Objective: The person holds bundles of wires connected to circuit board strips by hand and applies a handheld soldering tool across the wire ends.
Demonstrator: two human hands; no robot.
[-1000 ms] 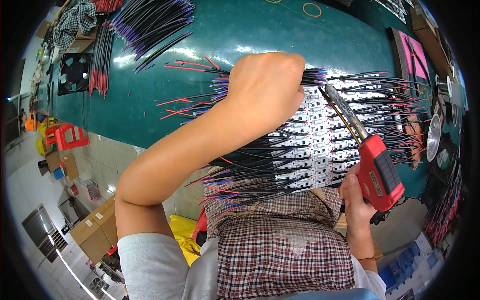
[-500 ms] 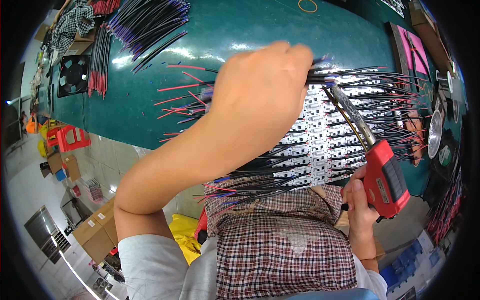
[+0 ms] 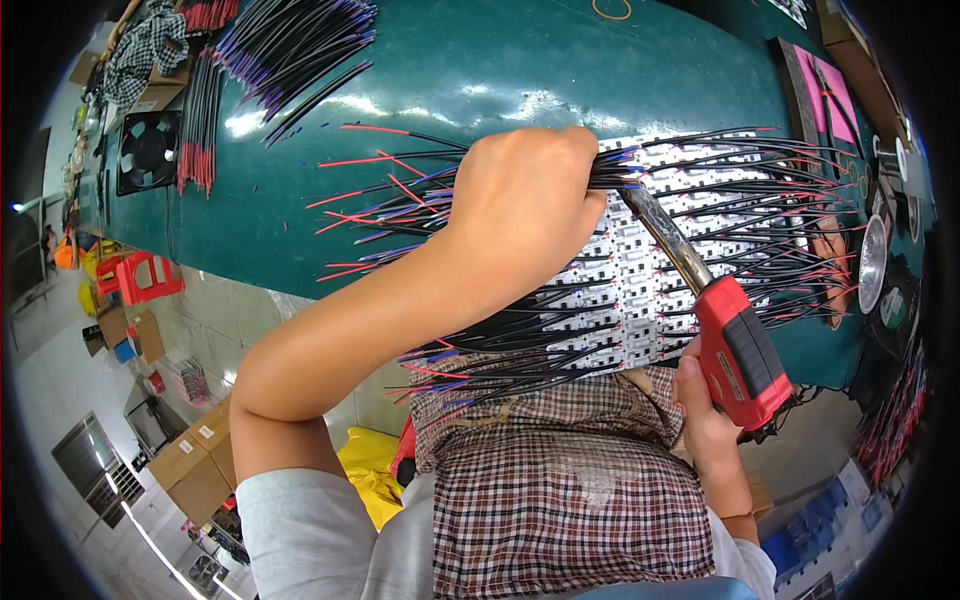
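Head view: left grip (image 3: 528, 190) holds black wires (image 3: 608, 174), right grip (image 3: 704, 415) a red soldering gun (image 3: 742, 345) with pale label (image 3: 726, 373).

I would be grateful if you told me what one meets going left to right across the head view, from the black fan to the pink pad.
Black fan → bundle of red-tipped wires → pile of black wires → left hand → red soldering gun → pink pad.

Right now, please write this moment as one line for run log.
left hand: grips black wires | right hand: holds red soldering gun, tip near wires | beneath: white circuit boards
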